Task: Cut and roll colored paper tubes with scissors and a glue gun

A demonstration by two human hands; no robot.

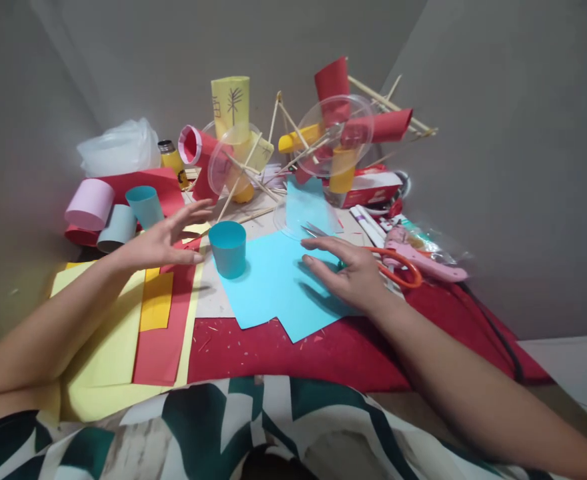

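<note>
A turquoise paper cup [227, 252] stands upright on the work surface, at the left edge of a turquoise paper sheet [268, 280]. My left hand [161, 241] hovers just left of this cup, fingers spread and apart from it. Over the right part of the sheet is my right hand [351, 270], its fingers stretched out and nothing gripped between them. Orange-handled scissors [413, 275] lie behind that hand, which hides their middle; the blades point to the left. A clear plastic disc [298, 220] rests at the sheet's far end.
Pinwheel-like builds of sticks, clear discs and red paper tubes [378, 127] or yellow ones [231, 107] stand at the back. Left are paper rolls [91, 203] and yellow sheets [98, 320]. A pink glue gun [428, 263] with a black cord [493, 327] lies right.
</note>
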